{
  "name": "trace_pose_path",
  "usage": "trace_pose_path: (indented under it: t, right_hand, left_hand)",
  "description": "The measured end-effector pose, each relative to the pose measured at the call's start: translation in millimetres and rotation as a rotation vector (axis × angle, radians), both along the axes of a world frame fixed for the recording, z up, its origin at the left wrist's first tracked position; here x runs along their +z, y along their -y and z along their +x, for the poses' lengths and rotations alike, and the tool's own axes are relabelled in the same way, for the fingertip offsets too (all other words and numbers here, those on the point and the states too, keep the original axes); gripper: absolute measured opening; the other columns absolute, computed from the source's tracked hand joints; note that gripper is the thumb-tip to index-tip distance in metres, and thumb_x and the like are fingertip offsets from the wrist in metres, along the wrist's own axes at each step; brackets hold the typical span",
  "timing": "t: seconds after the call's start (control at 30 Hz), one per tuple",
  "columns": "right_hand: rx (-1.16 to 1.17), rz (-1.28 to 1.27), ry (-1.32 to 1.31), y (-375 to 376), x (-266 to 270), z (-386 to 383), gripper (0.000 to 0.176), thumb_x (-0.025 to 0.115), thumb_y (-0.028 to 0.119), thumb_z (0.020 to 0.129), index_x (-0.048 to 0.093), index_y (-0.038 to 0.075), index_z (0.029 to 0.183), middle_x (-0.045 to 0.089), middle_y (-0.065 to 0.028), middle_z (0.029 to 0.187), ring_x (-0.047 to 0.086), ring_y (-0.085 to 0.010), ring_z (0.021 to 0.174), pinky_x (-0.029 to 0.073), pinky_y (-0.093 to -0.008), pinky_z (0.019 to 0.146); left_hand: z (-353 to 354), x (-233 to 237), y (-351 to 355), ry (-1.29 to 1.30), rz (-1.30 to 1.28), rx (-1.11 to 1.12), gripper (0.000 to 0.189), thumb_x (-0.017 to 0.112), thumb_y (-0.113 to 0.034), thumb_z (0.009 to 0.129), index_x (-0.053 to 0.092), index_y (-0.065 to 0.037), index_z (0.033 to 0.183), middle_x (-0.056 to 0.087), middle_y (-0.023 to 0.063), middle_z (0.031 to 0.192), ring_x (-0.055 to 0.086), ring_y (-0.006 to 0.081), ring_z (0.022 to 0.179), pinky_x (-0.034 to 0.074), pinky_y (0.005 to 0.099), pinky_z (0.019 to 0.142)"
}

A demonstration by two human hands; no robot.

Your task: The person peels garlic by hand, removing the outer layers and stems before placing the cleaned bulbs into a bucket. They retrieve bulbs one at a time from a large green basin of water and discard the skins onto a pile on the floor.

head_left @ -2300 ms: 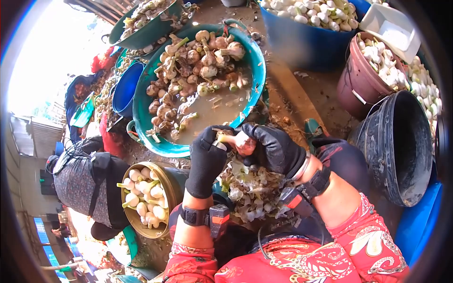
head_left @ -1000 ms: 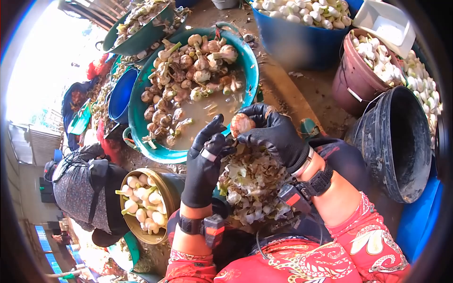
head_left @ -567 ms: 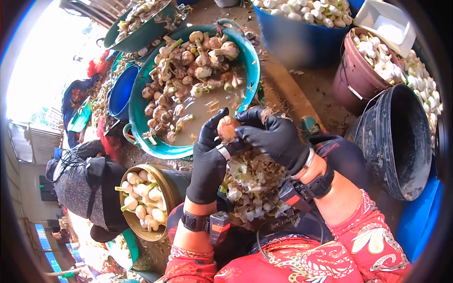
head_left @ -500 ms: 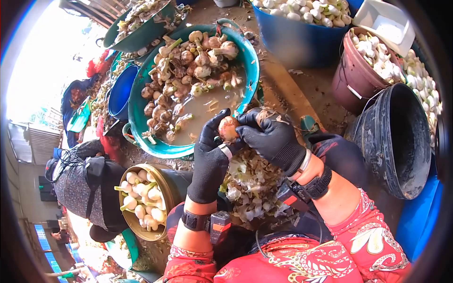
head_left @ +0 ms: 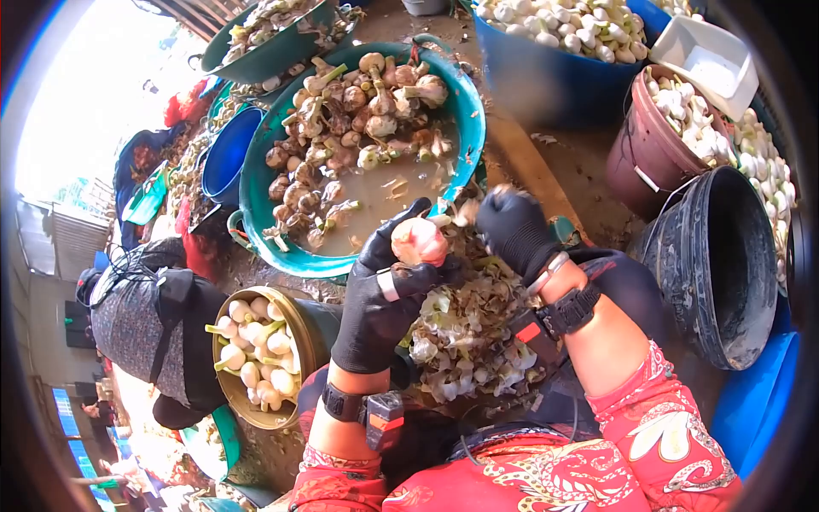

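My left hand (head_left: 388,286), in a black glove, is closed around a pinkish bulb (head_left: 419,241) just off the near rim of a teal tub (head_left: 469,136). To its right is my right hand (head_left: 516,230), also gloved, its fingers curled; the fingertips are blurred, and what they hold, if anything, is hard to make out. Unpeeled bulbs with stems (head_left: 341,128) lie in the tub around brownish water. Below both hands is a heap of peeled skins (head_left: 469,341).
A bucket of white bulbs (head_left: 294,401) stands left, beside a crouching person (head_left: 162,324). On the right are a black bucket (head_left: 682,264), a maroon bucket (head_left: 631,162) and a white basin (head_left: 734,85). A blue tub (head_left: 529,85) of white bulbs stands beyond.
My right hand has moved away from the bulb, to the right, and its fingers have curled. The bulb in my left hand looks pinker and smoother. The view has shifted slightly.
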State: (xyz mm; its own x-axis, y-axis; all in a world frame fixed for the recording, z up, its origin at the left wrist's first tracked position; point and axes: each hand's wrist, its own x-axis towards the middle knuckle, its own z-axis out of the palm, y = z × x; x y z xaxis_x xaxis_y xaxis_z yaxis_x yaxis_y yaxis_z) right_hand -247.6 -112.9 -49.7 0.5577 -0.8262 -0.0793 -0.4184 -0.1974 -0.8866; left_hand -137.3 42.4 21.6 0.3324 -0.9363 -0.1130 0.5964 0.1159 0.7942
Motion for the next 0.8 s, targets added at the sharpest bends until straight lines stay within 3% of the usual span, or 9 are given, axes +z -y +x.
trace_pose_path:
  t: [0.1,0.17,0.23,0.27,0.33,0.37,0.47,0.67,0.8]
  right_hand:
    - [0.342,-0.104,-0.167,-23.6,3.5,-3.9,0.009,0.061,0.012,0.082,0.063,0.002,0.082,0.062,-0.0144,0.074,0.063,-0.0137,0.073,0.048,-0.0259,0.068]
    - [0.319,-0.152,0.121,-22.8,15.0,-4.0,0.01,0.06,0.007,0.083,0.065,0.002,0.09,0.065,-0.0125,0.087,0.061,-0.0133,0.087,0.047,-0.0266,0.081]
    - [0.245,0.488,0.68,-16.1,39.6,-7.1,0.015,0.061,0.004,0.085,0.066,0.0,0.098,0.066,-0.0075,0.095,0.06,-0.0119,0.09,0.046,-0.0271,0.084]
    - [0.24,0.486,0.679,-17.1,50.8,-8.1,0.015,0.061,0.004,0.085,0.066,0.0,0.098,0.066,-0.0075,0.095,0.06,-0.0119,0.09,0.046,-0.0271,0.084]
    - [0.465,0.683,0.669,-18.7,64.0,-8.9,0.017,0.062,0.004,0.086,0.065,-0.002,0.101,0.066,-0.003,0.097,0.059,-0.011,0.091,0.047,-0.0269,0.083]
    - [0.464,0.685,0.67,-17.7,59.7,-8.4,0.017,0.062,0.004,0.086,0.065,-0.002,0.101,0.066,-0.003,0.097,0.059,-0.011,0.091,0.047,-0.0269,0.083]
    - [0.489,0.104,0.538,-15.8,46.2,-8.8,0.016,0.067,0.012,0.08,0.069,0.003,0.092,0.066,-0.0082,0.081,0.061,-0.0136,0.075,0.048,-0.0292,0.069]
    - [0.456,-0.598,0.505,-19.5,48.3,-12.2,0.009,0.063,0.014,0.079,0.064,0.006,0.076,0.06,-0.0128,0.073,0.059,-0.0302,0.071,0.048,-0.038,0.064]
    - [0.473,-0.701,0.368,-25.5,56.4,-17.2,0.008,0.063,0.014,0.078,0.061,0.006,0.075,0.06,-0.0111,0.073,0.06,-0.03,0.072,0.048,-0.0401,0.065]
  left_hand:
    - [10.4,2.9,-2.6,-0.055,-0.046,-0.01,0.063,0.063,0.001,0.076,0.039,0.0,0.134,0.054,0.0142,0.121,0.058,0.0228,0.101,0.052,0.0359,0.087]
    - [11.4,-0.2,-3.7,-0.013,-0.051,-0.004,0.061,0.061,-0.003,0.078,0.038,0.0,0.135,0.053,0.0165,0.122,0.059,0.0246,0.1,0.052,0.0367,0.086]
    - [13.7,-4.0,-3.6,-0.044,-0.02,-0.012,0.057,0.06,-0.001,0.08,0.04,0.001,0.133,0.053,0.0166,0.123,0.06,0.0236,0.099,0.051,0.0354,0.086]
    - [19.0,-9.7,-3.0,-0.046,-0.02,-0.017,0.057,0.06,-0.001,0.08,0.04,0.001,0.133,0.053,0.0166,0.123,0.06,0.0236,0.099,0.051,0.0354,0.086]
    - [28.4,-17.8,-0.6,1.036,0.112,-0.084,0.057,0.058,0.001,0.081,0.039,0.001,0.134,0.055,0.0145,0.12,0.06,0.0199,0.098,0.05,0.0327,0.086]
    - [25.5,-17.1,0.6,1.036,0.113,-0.085,0.057,0.058,0.001,0.081,0.039,0.001,0.134,0.055,0.0145,0.12,0.06,0.0199,0.098,0.05,0.0327,0.086]
    - [1.7,5.1,4.1,0.397,0.217,-0.065,0.066,0.062,0.003,0.08,0.034,0.0,0.14,0.059,0.0075,0.112,0.056,0.013,0.101,0.046,0.0288,0.089]
    - [1.1,-7.7,5.9,0.554,0.237,-0.039,0.068,0.063,0.005,0.077,0.035,0.001,0.139,0.058,0.0054,0.112,0.054,0.0118,0.1,0.044,0.0279,0.091]
    - [7.5,-13.5,2.7,0.679,0.228,-0.074,0.066,0.058,0.008,0.072,0.039,0.003,0.136,0.057,0.0045,0.112,0.052,0.0108,0.102,0.042,0.0271,0.092]
